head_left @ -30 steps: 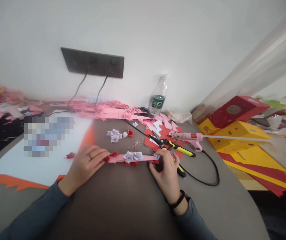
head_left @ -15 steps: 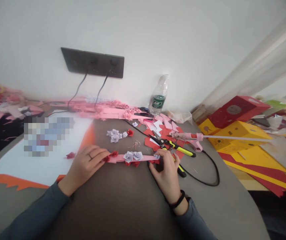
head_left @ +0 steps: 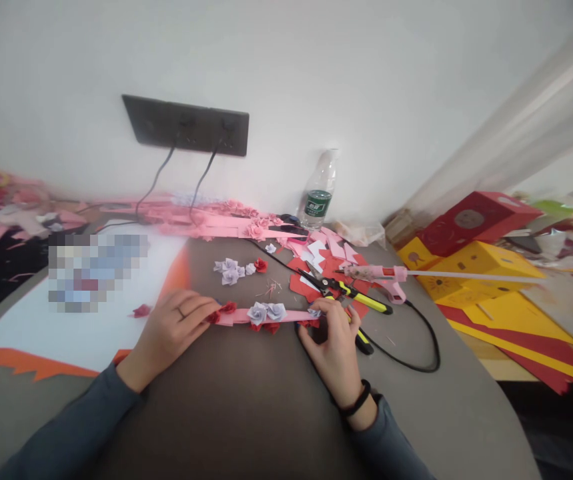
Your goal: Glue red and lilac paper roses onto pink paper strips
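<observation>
A pink paper strip (head_left: 239, 317) with paper flowers on it stretches between my two hands, just above the grey table. My left hand (head_left: 176, 330) is closed on its left end, beside a red paper flower (head_left: 227, 308). The right end is pinched by my right hand (head_left: 337, 340), whose fingers partly cover a pale lilac flower and a red one. Two pale lilac paper flowers (head_left: 267, 313) sit mid-strip, with red flowers (head_left: 265, 327) along its lower edge. Beyond the strip lie loose lilac flowers (head_left: 229, 271) and one red flower (head_left: 261, 265).
Yellow-and-black pliers (head_left: 356, 295) and a pink glue gun (head_left: 379, 274) with a black cord lie right of centre, near red paper scraps (head_left: 301, 287). Behind stands a water bottle (head_left: 317, 197). White paper (head_left: 116, 333) covers the left; red and yellow boxes (head_left: 481, 263) stand right.
</observation>
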`<state>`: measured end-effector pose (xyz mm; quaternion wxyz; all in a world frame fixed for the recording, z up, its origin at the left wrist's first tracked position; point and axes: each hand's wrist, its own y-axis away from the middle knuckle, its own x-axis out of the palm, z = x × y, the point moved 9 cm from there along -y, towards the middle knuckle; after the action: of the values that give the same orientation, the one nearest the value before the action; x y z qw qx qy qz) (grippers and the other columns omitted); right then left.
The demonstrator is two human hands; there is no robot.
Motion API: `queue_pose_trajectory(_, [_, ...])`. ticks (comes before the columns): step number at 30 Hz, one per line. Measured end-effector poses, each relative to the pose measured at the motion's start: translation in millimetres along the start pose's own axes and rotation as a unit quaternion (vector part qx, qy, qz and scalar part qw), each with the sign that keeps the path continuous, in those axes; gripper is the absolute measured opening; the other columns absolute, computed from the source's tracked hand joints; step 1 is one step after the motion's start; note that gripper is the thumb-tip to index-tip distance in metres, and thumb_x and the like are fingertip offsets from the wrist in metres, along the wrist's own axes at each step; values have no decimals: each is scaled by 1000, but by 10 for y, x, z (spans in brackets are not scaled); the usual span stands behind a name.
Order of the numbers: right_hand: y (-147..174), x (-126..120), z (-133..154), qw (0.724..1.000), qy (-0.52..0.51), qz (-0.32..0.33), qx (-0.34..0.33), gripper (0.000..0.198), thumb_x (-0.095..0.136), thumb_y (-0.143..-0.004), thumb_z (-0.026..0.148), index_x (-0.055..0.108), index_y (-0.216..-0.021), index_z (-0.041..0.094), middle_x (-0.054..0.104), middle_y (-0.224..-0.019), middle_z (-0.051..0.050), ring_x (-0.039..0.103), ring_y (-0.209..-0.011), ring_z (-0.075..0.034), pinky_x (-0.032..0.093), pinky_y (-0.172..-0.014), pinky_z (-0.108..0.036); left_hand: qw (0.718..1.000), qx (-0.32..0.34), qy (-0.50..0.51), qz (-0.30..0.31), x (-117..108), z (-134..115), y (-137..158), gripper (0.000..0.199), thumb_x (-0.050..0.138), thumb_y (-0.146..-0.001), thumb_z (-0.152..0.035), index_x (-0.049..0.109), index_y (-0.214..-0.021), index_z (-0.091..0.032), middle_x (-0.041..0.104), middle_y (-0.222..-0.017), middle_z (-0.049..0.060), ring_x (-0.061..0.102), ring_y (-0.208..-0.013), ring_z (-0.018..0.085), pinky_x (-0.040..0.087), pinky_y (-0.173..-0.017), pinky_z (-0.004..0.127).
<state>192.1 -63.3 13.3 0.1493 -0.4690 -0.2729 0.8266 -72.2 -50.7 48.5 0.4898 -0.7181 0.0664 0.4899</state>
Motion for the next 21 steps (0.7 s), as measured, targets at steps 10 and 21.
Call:
queue_pose_trajectory(10, [3, 3, -14, 1000, 0, 1, 2, 26, 59, -84, 21, 50, -108, 26, 66, -105, -4, 64, -103, -26, 27, -106, -47, 1000, 2, -4, -2, -6, -13, -12, 21, 57, -97, -12, 69, -114, -18, 77, -101, 7, 64, -89, 22, 52, -85, 37])
queue_pose_trajectory(21, [-1, 9, -7, 1000, -4, 8, 6, 26, 59, -84, 20, 50, -108, 27, 66, -105, -3, 64, -104, -26, 27, -107, -48, 1000, -2, -1, 3, 7, 4, -2, 23, 57, -96, -10, 70, -113, -18, 77, -101, 7, 64, -90, 22, 52, -84, 37])
